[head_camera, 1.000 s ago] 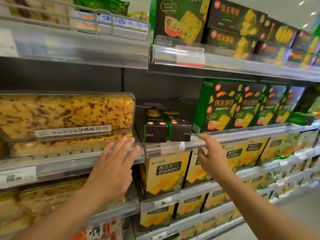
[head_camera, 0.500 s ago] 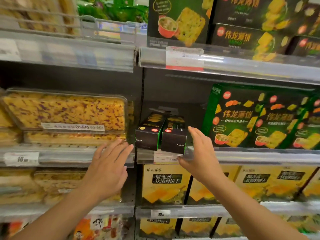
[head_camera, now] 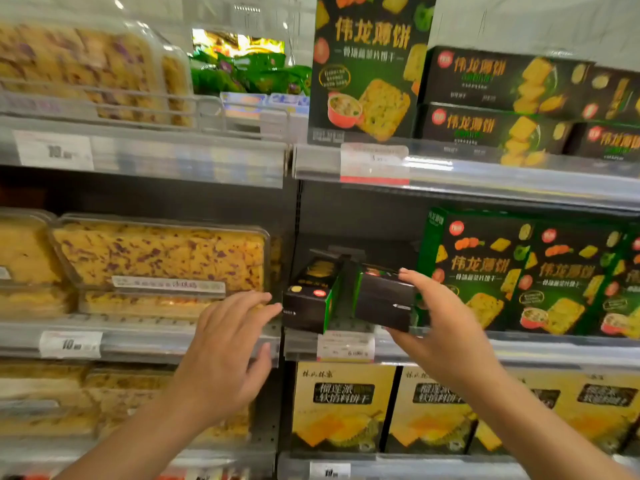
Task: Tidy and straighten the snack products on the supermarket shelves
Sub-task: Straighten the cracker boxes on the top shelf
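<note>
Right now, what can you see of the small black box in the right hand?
The small black cardboard box with green side panel is slim and oblong, its dark end face towards the camera. The right hand grips it, fingers on top, thumb beneath. It tilts at the shelf's front edge, apart from the matching black box to its left.

1. The two small boxes (head_camera: 308, 306) are black with green sides and red and yellow dots.
2. The big cracker boxes (head_camera: 481, 268) are black and green, lettered in gold.
3. The clear tray (head_camera: 162, 252) shows yellow cake flecked purple.
4. The lower boxes (head_camera: 343, 407) are yellow with black labels.
</note>
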Motion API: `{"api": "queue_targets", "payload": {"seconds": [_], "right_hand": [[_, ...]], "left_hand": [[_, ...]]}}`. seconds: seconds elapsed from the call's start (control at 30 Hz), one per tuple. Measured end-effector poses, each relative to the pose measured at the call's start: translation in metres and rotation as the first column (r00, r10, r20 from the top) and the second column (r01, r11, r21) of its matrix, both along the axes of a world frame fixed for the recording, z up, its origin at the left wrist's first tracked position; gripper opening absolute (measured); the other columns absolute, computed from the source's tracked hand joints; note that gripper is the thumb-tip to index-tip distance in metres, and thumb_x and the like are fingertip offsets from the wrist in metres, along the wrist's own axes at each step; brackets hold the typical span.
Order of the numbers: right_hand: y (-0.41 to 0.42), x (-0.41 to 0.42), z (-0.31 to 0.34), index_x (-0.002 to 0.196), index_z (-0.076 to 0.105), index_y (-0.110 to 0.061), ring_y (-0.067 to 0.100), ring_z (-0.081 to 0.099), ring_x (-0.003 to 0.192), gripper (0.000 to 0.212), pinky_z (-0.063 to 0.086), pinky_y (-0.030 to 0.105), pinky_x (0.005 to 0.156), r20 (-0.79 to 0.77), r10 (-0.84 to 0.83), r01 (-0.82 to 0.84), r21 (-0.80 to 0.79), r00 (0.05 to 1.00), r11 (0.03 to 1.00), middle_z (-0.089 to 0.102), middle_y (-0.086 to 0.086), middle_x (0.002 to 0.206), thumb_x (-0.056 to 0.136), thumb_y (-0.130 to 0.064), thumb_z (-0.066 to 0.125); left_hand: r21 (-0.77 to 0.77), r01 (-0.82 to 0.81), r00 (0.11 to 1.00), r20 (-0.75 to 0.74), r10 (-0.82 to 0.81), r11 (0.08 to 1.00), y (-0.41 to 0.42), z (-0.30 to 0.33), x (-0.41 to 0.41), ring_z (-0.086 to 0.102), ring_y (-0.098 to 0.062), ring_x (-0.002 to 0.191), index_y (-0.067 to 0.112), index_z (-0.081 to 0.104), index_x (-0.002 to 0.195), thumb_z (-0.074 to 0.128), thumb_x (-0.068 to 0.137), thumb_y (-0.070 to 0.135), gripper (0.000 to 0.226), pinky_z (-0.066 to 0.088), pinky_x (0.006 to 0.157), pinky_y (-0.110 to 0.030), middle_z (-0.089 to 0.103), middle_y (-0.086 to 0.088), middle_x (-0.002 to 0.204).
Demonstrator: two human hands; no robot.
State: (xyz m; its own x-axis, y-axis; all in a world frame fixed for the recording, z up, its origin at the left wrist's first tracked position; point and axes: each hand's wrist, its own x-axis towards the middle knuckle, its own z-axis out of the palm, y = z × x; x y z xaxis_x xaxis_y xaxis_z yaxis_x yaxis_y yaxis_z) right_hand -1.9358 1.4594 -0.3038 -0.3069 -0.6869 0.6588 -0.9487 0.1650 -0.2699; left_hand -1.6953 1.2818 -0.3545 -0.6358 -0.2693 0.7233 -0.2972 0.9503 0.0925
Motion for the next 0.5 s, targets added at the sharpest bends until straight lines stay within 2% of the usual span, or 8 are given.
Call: {"api": "queue_targets", "payload": {"seconds": [0.1,0.13,0.17,0.23,0.3,0.33,0.4,0.5], "right_hand": [[0.030,0.017,0.049,0.131,0.048,-0.036,-0.006,0.059,0.097,0.070,0.047,0.005,0.071,0.022,0.058,-0.057,-0.063,0.998,0.996,0.055,-0.032,0.106,0.069,-0.043,0.079],[0.039,0.025,0.065,0.127,0.049,-0.041,-0.008,0.059,0.094,0.066,0.047,0.003,0.069,0.034,0.093,-0.090,-0.082,0.995,0.993,0.058,-0.034,0.100,0.066,-0.052,0.074],[0.047,0.034,0.082,0.120,0.049,-0.045,-0.009,0.059,0.094,0.062,0.047,0.003,0.069,0.053,0.128,-0.122,-0.105,0.990,0.987,0.062,-0.033,0.095,0.063,-0.058,0.070],[0.057,0.051,0.112,0.109,0.053,-0.049,-0.008,0.063,0.089,0.053,0.048,0.005,0.067,0.116,0.210,-0.190,-0.165,0.971,0.968,0.067,-0.031,0.095,0.059,-0.059,0.069],[0.061,0.065,0.142,0.107,0.059,-0.044,-0.003,0.067,0.085,0.051,0.050,0.008,0.067,0.159,0.292,-0.257,-0.205,0.943,0.944,0.069,-0.028,0.096,0.060,-0.053,0.075],[0.060,0.072,0.157,0.109,0.061,-0.040,0.000,0.069,0.086,0.051,0.054,0.013,0.069,0.168,0.323,-0.286,-0.211,0.931,0.935,0.071,-0.023,0.096,0.062,-0.051,0.079],[0.053,0.082,0.186,0.109,0.065,-0.035,0.007,0.070,0.089,0.047,0.058,0.023,0.072,0.168,0.368,-0.329,-0.220,0.915,0.918,0.073,-0.016,0.097,0.067,-0.047,0.082],[0.036,0.090,0.225,0.110,0.067,-0.024,0.020,0.072,0.091,0.050,0.059,0.040,0.075,0.232,0.445,-0.388,-0.252,0.865,0.886,0.075,0.000,0.098,0.065,-0.041,0.080]], "left_hand": [[-0.008,0.139,0.982,-0.129,-0.139,0.990,0.016,0.045,-0.004,0.040,-0.012,0.133,0.018,0.048,0.135,0.052,0.088,0.032,0.049,0.026,0.113,-0.028,0.048,0.004,0.137],[-0.010,0.172,0.974,-0.147,-0.172,0.985,0.022,0.060,-0.006,0.039,-0.011,0.134,0.019,0.045,0.138,0.053,0.088,0.035,0.053,0.029,0.113,-0.030,0.046,0.006,0.140],[-0.011,0.202,0.968,-0.150,-0.202,0.979,0.028,0.074,-0.008,0.037,-0.009,0.136,0.022,0.040,0.141,0.054,0.087,0.038,0.058,0.029,0.113,-0.030,0.042,0.010,0.142],[0.042,0.284,0.952,-0.134,-0.276,0.958,0.036,0.100,-0.013,0.027,0.002,0.139,0.031,0.026,0.146,0.057,0.086,0.047,0.070,0.022,0.114,-0.019,0.031,0.027,0.144],[0.170,0.379,0.923,-0.142,-0.358,0.910,0.039,0.126,-0.019,0.020,0.011,0.139,0.044,0.016,0.147,0.064,0.083,0.054,0.081,0.017,0.111,-0.007,0.024,0.035,0.143],[0.224,0.415,0.908,-0.160,-0.387,0.882,0.038,0.139,-0.023,0.020,0.012,0.139,0.048,0.014,0.146,0.068,0.081,0.056,0.085,0.018,0.111,-0.006,0.025,0.033,0.145],[0.286,0.453,0.889,-0.207,-0.408,0.844,0.034,0.165,-0.026,0.031,0.009,0.135,0.047,0.017,0.146,0.072,0.075,0.061,0.091,0.030,0.112,-0.019,0.036,0.026,0.148],[0.329,0.552,0.829,-0.314,-0.462,0.767,0.025,0.200,-0.020,0.059,-0.004,0.115,0.050,0.035,0.138,0.077,0.071,0.056,0.079,0.052,0.096,-0.038,0.060,0.016,0.125]]}}
